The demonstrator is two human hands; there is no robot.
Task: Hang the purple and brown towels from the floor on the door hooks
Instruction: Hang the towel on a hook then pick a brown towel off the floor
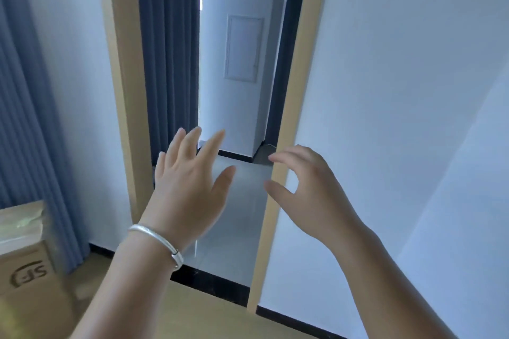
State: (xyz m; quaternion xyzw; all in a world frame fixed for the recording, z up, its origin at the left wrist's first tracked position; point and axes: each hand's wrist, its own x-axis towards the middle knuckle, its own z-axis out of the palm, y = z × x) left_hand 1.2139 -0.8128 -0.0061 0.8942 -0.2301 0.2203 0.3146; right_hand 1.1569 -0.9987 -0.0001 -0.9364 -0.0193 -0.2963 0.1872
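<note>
Towels — likely soft, light, best gathered at an edge — are out of view, while left hand [190, 181] and right hand [305, 190], at six o'clock, hold nothing — each grip released.

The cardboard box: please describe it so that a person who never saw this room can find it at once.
Start at the open doorway and follow the blue curtain on its left down to the floor. The cardboard box stands there, in the lower left corner of the view. It is the only brown carton, with clear tape on top and a printed "SF" logo.
</note>
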